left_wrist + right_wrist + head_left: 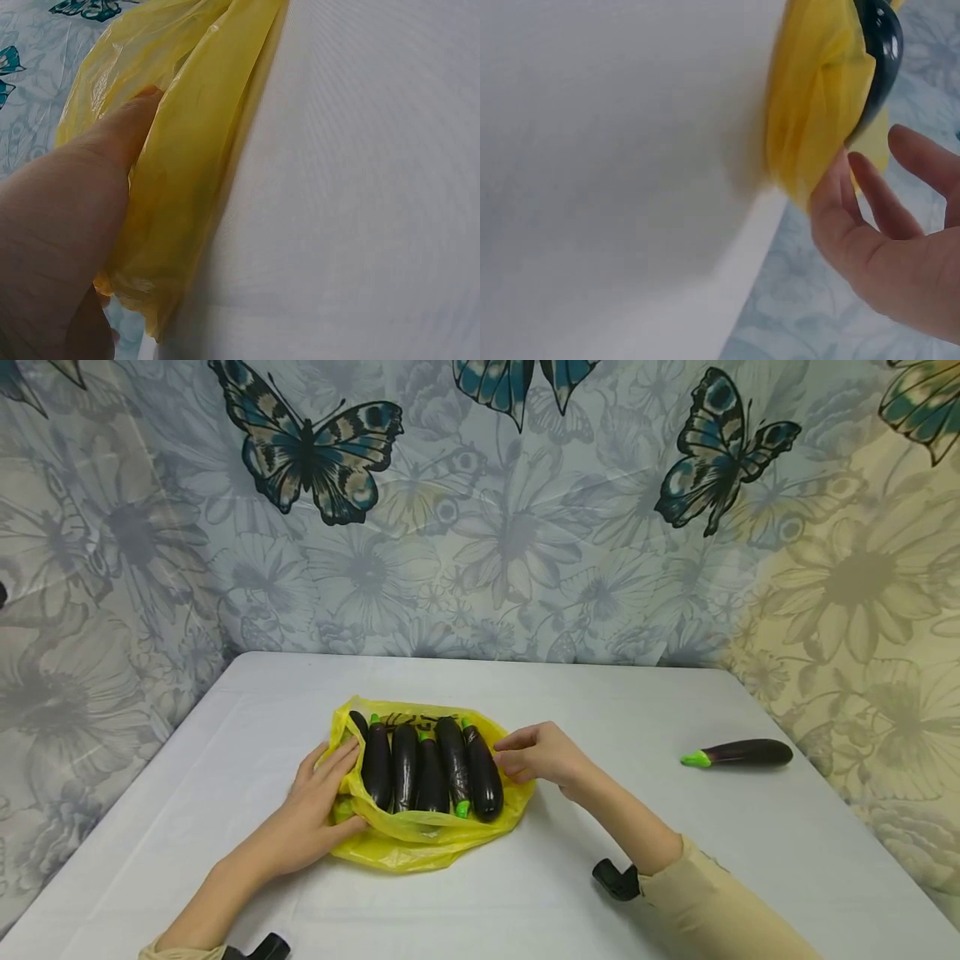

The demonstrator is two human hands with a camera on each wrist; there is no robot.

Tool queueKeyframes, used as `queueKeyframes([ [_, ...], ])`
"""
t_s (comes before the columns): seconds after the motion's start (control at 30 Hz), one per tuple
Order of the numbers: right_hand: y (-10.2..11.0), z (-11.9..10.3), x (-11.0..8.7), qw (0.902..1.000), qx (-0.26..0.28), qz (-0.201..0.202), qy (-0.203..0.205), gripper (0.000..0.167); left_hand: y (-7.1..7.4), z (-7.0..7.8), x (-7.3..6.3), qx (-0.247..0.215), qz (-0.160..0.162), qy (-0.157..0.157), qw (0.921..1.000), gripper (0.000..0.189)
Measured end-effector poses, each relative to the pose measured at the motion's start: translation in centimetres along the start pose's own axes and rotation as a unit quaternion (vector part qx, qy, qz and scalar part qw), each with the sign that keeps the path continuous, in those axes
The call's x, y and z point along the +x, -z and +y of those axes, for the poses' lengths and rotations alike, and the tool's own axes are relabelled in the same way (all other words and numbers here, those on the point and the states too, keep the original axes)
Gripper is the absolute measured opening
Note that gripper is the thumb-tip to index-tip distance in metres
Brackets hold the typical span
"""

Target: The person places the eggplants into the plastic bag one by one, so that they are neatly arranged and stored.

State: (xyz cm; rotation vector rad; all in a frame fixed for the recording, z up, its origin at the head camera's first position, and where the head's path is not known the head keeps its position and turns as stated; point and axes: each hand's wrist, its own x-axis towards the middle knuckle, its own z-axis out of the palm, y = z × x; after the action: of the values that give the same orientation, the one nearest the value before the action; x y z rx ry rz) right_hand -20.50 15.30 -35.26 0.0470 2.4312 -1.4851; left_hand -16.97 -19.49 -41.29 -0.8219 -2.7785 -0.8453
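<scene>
A yellow plastic bag (pixel 420 852) lies on its side with its mouth facing up, and several dark purple eggplants (pixel 431 777) fill it side by side. Their green stem ends point different ways. My left hand (pixel 303 814) rests against the bag's left side, fingers spread; in the left wrist view its thumb (pixel 127 131) lies along a fold of the plastic. At the bag's right rim, my right hand (pixel 543 756) pinches the edge with thumb and fingertips, beside the rightmost eggplant. The right wrist view shows its fingers (pixel 889 202) by the rim and a glossy eggplant (pixel 885 56).
One more eggplant (pixel 750 753) lies alone at the right of the white table (pixel 615 710), green stem to the left. A butterfly-and-flower cloth (pixel 517 568) hangs behind the table. Black camera mounts (pixel 617 879) sit at both wrists.
</scene>
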Motion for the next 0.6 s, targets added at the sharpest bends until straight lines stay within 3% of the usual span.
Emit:
queueKeyframes([
  [0.6, 4.4, 0.4, -2.8, 0.9923, 0.111, 0.029, 0.047, 0.031, -0.1, 0.0, 0.1, 0.007, -0.003, 0.004, 1.0, 0.092],
])
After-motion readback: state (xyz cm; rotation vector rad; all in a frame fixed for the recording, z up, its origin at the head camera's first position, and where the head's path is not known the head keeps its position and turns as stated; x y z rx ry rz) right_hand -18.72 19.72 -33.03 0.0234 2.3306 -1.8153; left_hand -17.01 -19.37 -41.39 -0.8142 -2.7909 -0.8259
